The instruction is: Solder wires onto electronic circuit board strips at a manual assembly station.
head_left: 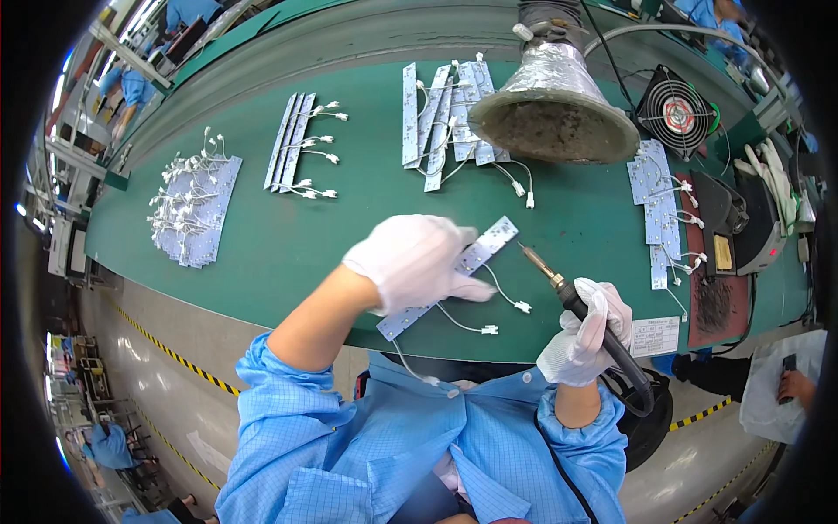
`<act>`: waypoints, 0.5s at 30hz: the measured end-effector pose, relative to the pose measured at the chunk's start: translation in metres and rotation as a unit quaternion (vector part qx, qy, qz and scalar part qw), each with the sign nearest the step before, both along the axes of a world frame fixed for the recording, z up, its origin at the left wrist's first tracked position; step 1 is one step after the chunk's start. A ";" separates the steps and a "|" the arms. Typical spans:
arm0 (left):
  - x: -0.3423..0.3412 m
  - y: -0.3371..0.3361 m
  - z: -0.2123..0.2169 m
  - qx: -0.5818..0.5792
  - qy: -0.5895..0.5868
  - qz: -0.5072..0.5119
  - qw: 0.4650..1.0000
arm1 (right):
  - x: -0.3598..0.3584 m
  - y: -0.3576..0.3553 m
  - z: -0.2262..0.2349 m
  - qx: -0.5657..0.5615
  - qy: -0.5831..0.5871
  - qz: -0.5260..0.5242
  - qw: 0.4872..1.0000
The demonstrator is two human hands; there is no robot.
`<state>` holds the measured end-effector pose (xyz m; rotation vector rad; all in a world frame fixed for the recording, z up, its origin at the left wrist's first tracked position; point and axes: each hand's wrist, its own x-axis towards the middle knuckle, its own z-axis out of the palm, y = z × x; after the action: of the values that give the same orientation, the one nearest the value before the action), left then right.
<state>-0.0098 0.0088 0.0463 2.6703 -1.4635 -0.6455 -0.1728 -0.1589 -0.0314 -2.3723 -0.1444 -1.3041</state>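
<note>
My left hand (410, 258), in a white glove, lies over a narrow white LED strip board (497, 236) at the table's near edge. Its thumb and fingers straddle the strip, which slants up to the right. Thin white wires with small plugs (522, 306) trail from the strip's near side; the middle of the board is hidden under my glove. In my gloved right hand (580, 336) is a soldering iron (572, 301), gripped by its black handle. Its tip points up and left, just right of the strip's far end, and appears apart from it.
Wired LED strips lie in a heap (205, 218) at the left, a row (288, 144), a far group (428, 122) and a right stack (662, 205). A fume hood (554, 118) hangs over the far side. A fan (675, 113) and soldering station (755, 223) stand right.
</note>
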 end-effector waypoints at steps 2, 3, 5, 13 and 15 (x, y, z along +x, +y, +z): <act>-0.009 -0.011 -0.017 -0.099 -0.029 0.053 0.993 | 0.008 0.001 -0.007 -0.022 -0.057 -0.036 0.997; -0.012 -0.020 -0.023 -0.121 -0.039 0.081 0.989 | 0.012 0.001 -0.011 -0.041 -0.110 -0.080 0.990; -0.013 -0.028 -0.032 -0.145 -0.050 0.114 0.981 | 0.006 0.006 -0.016 0.077 -0.076 -0.057 0.993; 0.000 -0.013 -0.055 -0.314 0.184 0.081 0.928 | 0.000 0.009 -0.008 0.017 0.003 -0.088 0.996; -0.001 -0.013 -0.055 -0.289 0.285 0.150 0.901 | 0.001 0.008 -0.013 0.176 -0.029 0.029 0.984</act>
<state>-0.0109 -0.0041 -0.0091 1.9511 -0.8763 -0.7338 -0.1717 -0.1505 -0.0442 -2.0191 0.0015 -1.2562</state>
